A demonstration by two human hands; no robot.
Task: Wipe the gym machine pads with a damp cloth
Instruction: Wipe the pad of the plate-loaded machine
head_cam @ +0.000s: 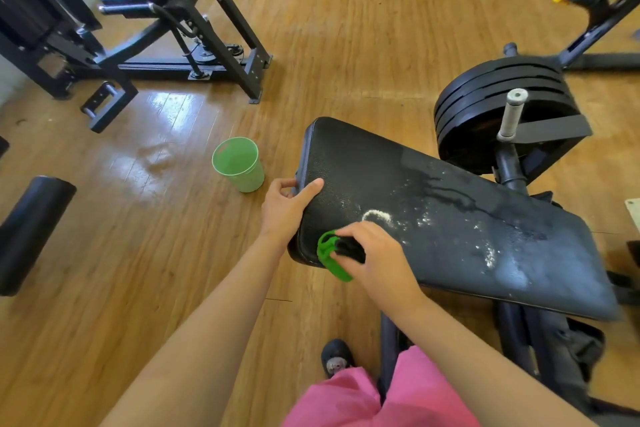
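A long black padded bench pad [450, 218] slants across the middle right, wet in streaks and flecked with white foam. My left hand [285, 204] grips its left edge, thumb on top and fingers curled under. My right hand [375, 258] presses down near the pad's lower left corner and holds a green and black scrubbing cloth [332, 255] against the surface; my fingers hide most of it.
A green plastic cup [239, 163] stands on the wooden floor just left of the pad. Stacked weight plates [502, 107] and a grey handle [512, 113] sit behind it. Another machine [173, 28] fills the upper left; a black roller [31, 229] lies at left.
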